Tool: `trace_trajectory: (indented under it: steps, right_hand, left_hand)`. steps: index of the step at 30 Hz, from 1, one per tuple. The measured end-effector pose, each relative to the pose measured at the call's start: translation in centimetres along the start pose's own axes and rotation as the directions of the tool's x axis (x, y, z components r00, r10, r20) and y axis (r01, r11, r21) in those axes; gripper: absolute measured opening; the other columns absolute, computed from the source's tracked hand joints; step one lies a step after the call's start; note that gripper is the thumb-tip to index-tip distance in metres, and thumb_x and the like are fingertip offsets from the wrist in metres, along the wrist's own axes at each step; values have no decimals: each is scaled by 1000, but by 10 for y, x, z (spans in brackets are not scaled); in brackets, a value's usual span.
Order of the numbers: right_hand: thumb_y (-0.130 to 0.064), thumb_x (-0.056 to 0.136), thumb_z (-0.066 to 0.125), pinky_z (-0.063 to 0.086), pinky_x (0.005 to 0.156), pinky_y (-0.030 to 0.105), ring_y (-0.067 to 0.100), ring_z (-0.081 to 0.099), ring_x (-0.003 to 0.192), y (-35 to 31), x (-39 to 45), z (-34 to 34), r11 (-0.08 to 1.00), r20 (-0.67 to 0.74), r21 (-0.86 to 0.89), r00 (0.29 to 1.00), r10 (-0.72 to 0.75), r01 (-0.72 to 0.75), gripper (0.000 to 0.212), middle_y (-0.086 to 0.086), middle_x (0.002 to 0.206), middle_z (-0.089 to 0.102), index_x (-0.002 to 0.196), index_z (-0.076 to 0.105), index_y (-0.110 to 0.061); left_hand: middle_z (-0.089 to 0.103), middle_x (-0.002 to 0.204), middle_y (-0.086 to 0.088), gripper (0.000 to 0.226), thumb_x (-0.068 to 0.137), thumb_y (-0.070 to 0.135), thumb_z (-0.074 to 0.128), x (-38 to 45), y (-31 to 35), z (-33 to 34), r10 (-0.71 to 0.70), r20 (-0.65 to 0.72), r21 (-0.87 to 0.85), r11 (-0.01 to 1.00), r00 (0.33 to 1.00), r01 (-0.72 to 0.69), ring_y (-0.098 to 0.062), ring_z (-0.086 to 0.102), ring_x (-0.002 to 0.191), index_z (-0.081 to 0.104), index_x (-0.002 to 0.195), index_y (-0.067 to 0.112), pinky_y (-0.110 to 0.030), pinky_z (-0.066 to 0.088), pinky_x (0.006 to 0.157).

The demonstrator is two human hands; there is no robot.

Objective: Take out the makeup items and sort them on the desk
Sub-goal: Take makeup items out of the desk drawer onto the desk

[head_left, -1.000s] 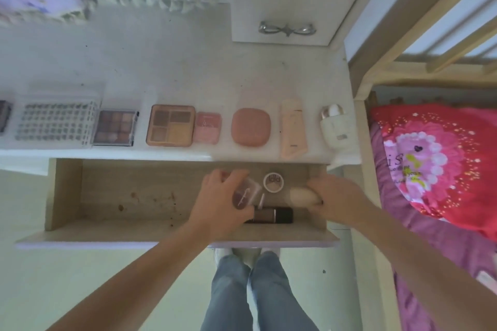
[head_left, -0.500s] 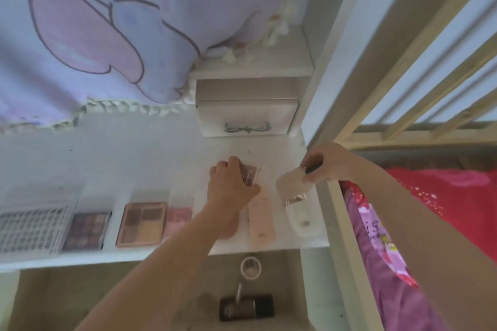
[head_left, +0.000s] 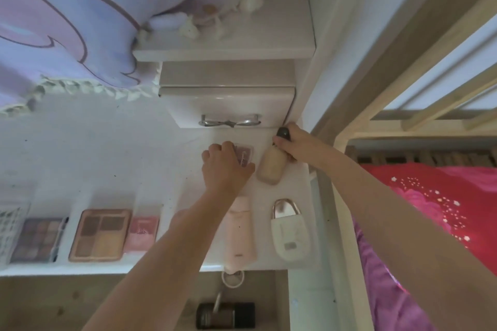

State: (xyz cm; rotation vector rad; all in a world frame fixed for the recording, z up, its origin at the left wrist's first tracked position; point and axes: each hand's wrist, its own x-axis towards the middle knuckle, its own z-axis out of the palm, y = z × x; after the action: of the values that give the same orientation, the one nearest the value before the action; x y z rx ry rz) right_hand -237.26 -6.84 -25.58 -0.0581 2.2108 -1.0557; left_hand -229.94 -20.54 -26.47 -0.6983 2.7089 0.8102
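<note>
Down at the bottom centre, the open drawer (head_left: 67, 303) holds a dark bottle (head_left: 226, 316) and a small round jar (head_left: 233, 278). Just above, along the desk's (head_left: 107, 156) front edge, a row: a purple eyeshadow palette (head_left: 37, 240) at lower left, a brown palette (head_left: 99, 235), a pink blush (head_left: 142, 232), then a pale pink tube (head_left: 240, 231) and a white compact (head_left: 290, 234) right of centre. Further up, mid-frame, the left hand (head_left: 224, 166) curls its fingers over a small clear case (head_left: 244, 156) lying on the desk. Just beside it, the right hand (head_left: 297, 144) grips a beige foundation bottle (head_left: 271, 165) at its dark cap, the bottle lying tilted on the desk. Beyond, a small white drawer (head_left: 228, 106) with a bow handle, and a lilac curtain (head_left: 67, 21) at upper left.
</note>
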Motion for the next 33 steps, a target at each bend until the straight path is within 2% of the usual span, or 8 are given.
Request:
trace_trajectory:
  steps: [6,17,20,22,24,26,29,33]
  right_hand:
    - [-26,83,65,34,51,-2,18,48,87,9,10,20,998,-292,-20,954,-62,59,34,5,94,49,103,48,-5]
    - [-32,93,48,33,80,21,26,50,114,7,-1,39,984,-447,-177,889,-99,20,40,12,122,55,120,48,-3]
    - [-23,92,48,32,92,25,26,45,116,8,-44,49,962,-568,-253,788,-237,107,36,16,123,50,120,49,0]
    - [-17,89,47,34,80,20,21,51,97,20,-93,75,912,-599,-302,688,-409,279,28,20,106,58,105,57,4]
    - [-22,83,44,34,67,15,13,50,70,38,-141,117,845,-461,-314,708,-535,433,29,18,79,62,84,61,1]
    - [-26,82,43,32,64,14,12,52,65,61,-168,162,835,-184,-337,839,-511,435,31,13,72,64,80,63,-2]
    - [-26,90,48,35,70,22,25,58,93,92,-163,208,805,180,-567,980,-86,175,29,12,103,63,108,56,-6]
    - [-30,84,60,44,85,30,27,53,107,124,-141,242,768,175,-637,958,227,-66,43,13,125,49,119,48,-8]
  left_hand:
    - [45,129,-13,38,87,30,56,5,-10,10,76,-65,18,997,995,-74,-30,36,122,53,116,6,-32,33,99]
    - [48,131,-13,42,91,22,48,0,-42,8,280,-139,112,958,950,-266,-28,38,125,46,130,8,-27,27,102]
    - [59,116,-16,33,87,17,48,-39,-62,-4,475,-272,126,880,837,-458,-32,52,109,58,115,2,-29,39,92]
    - [66,92,-16,26,81,15,44,-81,-93,-1,663,-267,126,743,699,-657,-30,61,87,63,95,3,-28,47,74]
    - [66,77,-10,21,79,19,42,-124,-141,12,717,-95,110,697,690,-709,-26,61,70,59,86,9,-23,49,57]
    - [64,81,-11,31,80,26,38,-155,-181,24,568,201,130,792,798,-596,-29,63,72,61,90,8,-28,52,56]
    - [54,123,-12,37,94,27,40,-158,-220,40,178,451,281,902,875,-329,-31,55,108,48,125,9,-34,46,83]
    - [55,126,-14,51,91,37,52,-153,-217,62,38,505,122,986,862,-115,-28,53,114,43,131,7,-33,44,93]
